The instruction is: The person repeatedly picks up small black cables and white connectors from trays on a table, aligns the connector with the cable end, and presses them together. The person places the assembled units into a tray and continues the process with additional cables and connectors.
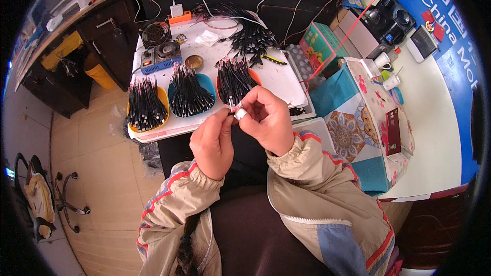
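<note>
Fingers (251,126) of the right hand (272,122) pinch a small white piece (240,114) tight, likely to keep it steady, just this side of the red bowl (255,76). The left hand (210,145) pinches beside it; on what, I cannot tell.

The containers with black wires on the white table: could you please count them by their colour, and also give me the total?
Yellow container: 1
Blue container: 1
Orange-red container: 1
Total: 3
</note>
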The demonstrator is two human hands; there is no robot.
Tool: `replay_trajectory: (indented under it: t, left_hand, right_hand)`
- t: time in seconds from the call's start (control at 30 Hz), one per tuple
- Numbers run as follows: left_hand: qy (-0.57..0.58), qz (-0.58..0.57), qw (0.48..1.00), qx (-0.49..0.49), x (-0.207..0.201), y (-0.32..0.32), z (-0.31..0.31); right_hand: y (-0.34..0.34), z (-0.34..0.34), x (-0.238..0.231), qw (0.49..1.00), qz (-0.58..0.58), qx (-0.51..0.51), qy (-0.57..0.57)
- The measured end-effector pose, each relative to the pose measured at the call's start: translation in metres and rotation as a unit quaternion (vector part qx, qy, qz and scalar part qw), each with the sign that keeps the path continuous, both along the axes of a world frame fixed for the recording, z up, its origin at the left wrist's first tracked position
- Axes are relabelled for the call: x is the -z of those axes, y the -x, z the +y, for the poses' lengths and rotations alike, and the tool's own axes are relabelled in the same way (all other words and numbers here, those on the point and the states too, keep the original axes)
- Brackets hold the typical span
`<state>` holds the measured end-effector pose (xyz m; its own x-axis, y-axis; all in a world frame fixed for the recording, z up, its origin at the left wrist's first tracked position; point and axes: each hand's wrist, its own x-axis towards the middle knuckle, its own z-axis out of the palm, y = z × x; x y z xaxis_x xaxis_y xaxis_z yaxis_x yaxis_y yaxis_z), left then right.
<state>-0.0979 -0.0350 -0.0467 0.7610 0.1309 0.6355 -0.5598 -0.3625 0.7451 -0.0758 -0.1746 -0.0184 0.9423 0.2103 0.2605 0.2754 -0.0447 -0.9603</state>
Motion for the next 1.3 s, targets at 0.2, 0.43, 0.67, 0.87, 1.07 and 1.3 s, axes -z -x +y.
replay_trajectory:
  t: [0.2, 0.43, 0.67, 0.87, 1.07, 1.3]
  left_hand:
    - [0.171, 0.129, 0.960, 0.180, 0.003, -0.003, 0.006]
    - [0.343, 0.291, 0.824, 0.344, 0.000, -0.003, 0.011]
    - [0.144, 0.108, 0.970, 0.165, 0.002, 0.003, -0.002]
    - [0.389, 0.250, 0.825, 0.324, 0.005, 0.001, 0.002]
    - [0.376, 0.273, 0.805, 0.370, 0.006, 0.000, 0.007]
    - [0.324, 0.296, 0.821, 0.365, 0.006, 0.007, 0.007]
  right_hand:
    - [0.001, -0.007, 0.005, 0.991, 0.058, -0.072, -0.097]
    - [-0.001, -0.019, 0.006, 0.989, 0.025, -0.104, -0.102]
    - [0.001, -0.015, 0.016, 0.988, 0.009, -0.067, -0.137]
    - [0.003, -0.002, 0.036, 0.883, 0.195, -0.155, -0.398]
    - [0.008, -0.008, 0.026, 0.896, 0.238, -0.138, -0.350]
    - [0.004, -0.013, 0.024, 0.902, 0.245, -0.183, -0.306]
